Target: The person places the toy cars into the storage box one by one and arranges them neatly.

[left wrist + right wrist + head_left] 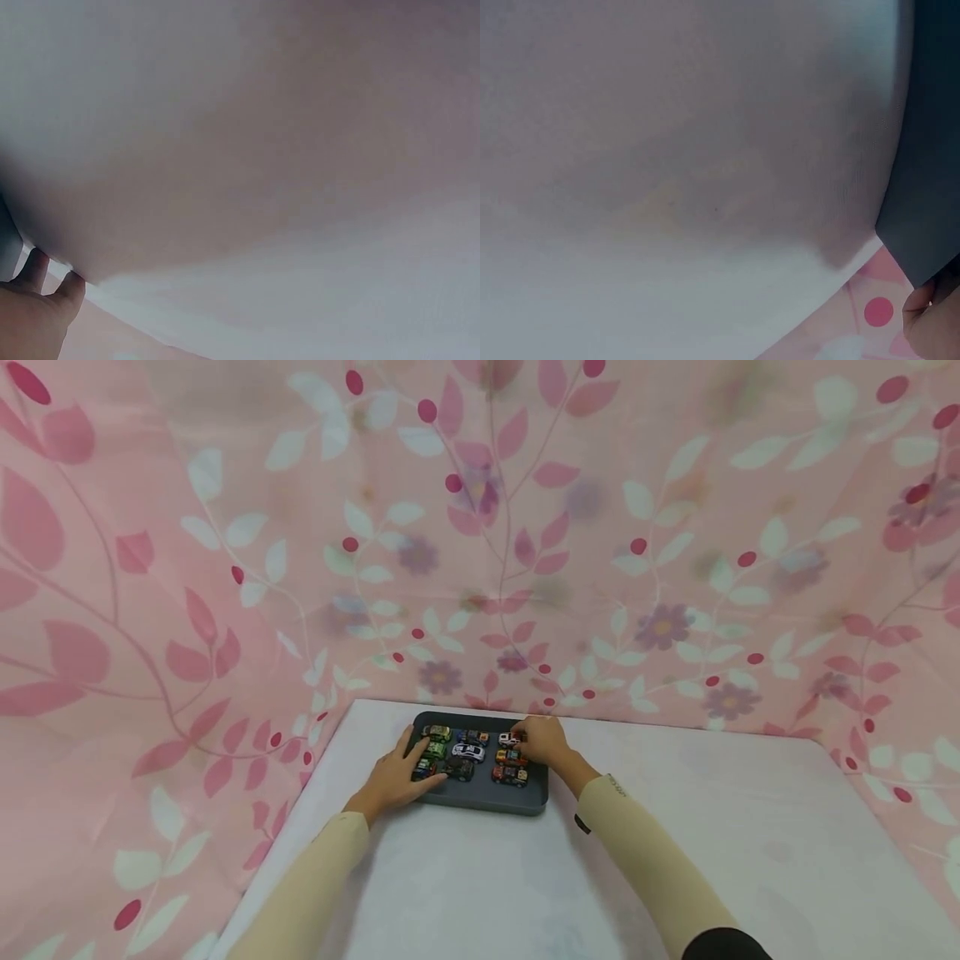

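Note:
A dark grey tray (pixel 487 795) lies on the table and holds several small toy cars in rough columns. My left hand (pixel 396 775) rests at its left edge with fingers spread, the thumb stretched along the front of a dark toy car (pixel 459 769). In the left wrist view, two fingertips of this hand (pixel 45 300) show beside the tray's edge. Over the right column, my right hand (pixel 546 742) has its fingertips at a white toy car (pixel 509 739) and seems to pinch it. The right wrist view shows little more than curled fingers (pixel 919 304) near the tray corner (pixel 930 225).
Orange toy cars (pixel 511 757) sit below the white one, and a silver toy car (pixel 468 752) is in the middle column. Green toy cars (pixel 436 749) fill the left side. A white cloth covers the table (pixel 675 810); a pink floral curtain (pixel 480 527) hangs behind it.

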A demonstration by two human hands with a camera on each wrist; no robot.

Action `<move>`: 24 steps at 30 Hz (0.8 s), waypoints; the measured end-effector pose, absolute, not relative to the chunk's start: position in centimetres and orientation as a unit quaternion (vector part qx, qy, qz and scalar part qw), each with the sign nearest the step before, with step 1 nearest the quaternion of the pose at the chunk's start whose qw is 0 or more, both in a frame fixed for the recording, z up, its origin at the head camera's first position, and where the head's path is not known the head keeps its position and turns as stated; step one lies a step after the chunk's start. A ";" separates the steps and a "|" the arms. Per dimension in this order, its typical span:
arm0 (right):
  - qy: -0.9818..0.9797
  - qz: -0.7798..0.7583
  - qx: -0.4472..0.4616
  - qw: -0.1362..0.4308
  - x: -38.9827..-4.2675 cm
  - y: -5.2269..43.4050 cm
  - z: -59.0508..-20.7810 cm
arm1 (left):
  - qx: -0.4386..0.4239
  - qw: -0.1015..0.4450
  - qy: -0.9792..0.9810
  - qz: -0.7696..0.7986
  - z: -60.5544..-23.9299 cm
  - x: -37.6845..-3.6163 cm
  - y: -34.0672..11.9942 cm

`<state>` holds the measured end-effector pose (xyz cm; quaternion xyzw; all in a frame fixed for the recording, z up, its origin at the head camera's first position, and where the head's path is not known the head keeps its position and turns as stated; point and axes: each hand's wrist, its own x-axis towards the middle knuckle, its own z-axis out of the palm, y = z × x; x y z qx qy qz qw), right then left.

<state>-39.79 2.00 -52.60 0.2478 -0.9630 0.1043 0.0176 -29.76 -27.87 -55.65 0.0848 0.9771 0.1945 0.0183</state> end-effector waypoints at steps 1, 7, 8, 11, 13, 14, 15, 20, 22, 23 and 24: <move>-0.964 0.099 0.246 0.013 -39.7 2.0 -52.6 | 0.086 0.019 0.977 0.195 -55.7 -29.7 -27.8; -0.968 0.100 0.230 -0.012 -39.5 2.4 -52.8 | 0.087 0.013 0.976 0.197 -56.0 -29.4 -27.2; -0.969 0.102 0.226 -0.016 -39.5 2.5 -52.8 | 0.087 0.012 0.976 0.198 -56.0 -29.4 -27.2; -0.969 0.111 0.217 -0.027 -39.5 2.8 -52.7 | 0.087 0.012 0.975 0.203 -56.0 -29.4 -27.0; -0.969 0.127 0.210 -0.033 -39.4 3.1 -52.6 | 0.088 0.013 0.975 0.202 -56.1 -29.4 -26.9; -0.968 0.140 0.208 -0.033 -39.3 3.3 -52.5 | 0.089 0.013 0.976 0.200 -56.2 -29.5 -26.9; -0.966 0.156 0.203 -0.034 -39.3 3.5 -52.4 | 0.089 0.014 0.976 0.200 -56.2 -29.5 -26.9; -0.948 0.240 0.211 0.011 -38.8 5.2 -50.9 | 0.084 0.017 0.977 0.195 -55.9 -29.4 -27.2; -0.941 0.249 0.224 0.041 -38.3 6.2 -50.3 | 0.083 0.014 0.977 0.194 -55.6 -29.4 -27.5; -0.938 0.252 0.231 0.052 -37.9 6.8 -50.0 | 0.082 0.013 0.978 0.193 -55.6 -29.3 -27.6; -0.936 0.254 0.235 0.060 -37.6 7.4 -49.8 | 0.081 0.014 0.978 0.191 -55.6 -29.3 -27.8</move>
